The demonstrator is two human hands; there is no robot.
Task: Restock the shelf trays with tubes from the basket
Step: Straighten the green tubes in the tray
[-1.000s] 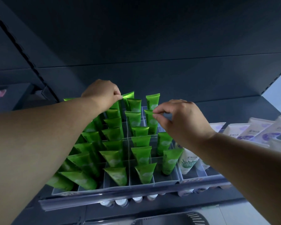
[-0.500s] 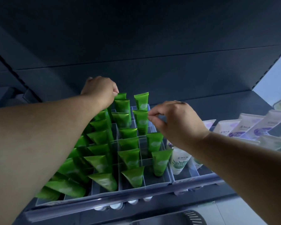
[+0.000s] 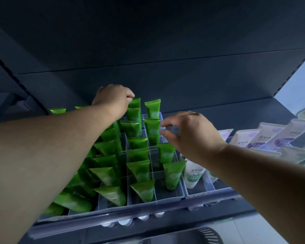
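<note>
Several green tubes stand cap-down in a clear divided tray (image 3: 169, 197) on the shelf. My left hand (image 3: 113, 99) reaches to the back row, its fingertips closed on the crimped top of a green tube (image 3: 134, 110). My right hand (image 3: 190, 132) hovers at the tray's right side. Its thumb and forefinger are apart, just beside the right edge of another green tube (image 3: 152, 132), and hold nothing. A dark basket (image 3: 192, 236) shows at the bottom edge; what it contains is out of sight.
White tubes (image 3: 194, 173) stand in the neighbouring tray to the right, and white-and-purple tubes (image 3: 245, 138) lean further right. A shelf rail (image 3: 130, 218) runs along the front. A dark shelf underside (image 3: 148, 50) hangs close above.
My right hand's fingers have opened and come off the top of the green tube they pinched. My left hand stays at the back row on a tube top. The view has shifted slightly.
</note>
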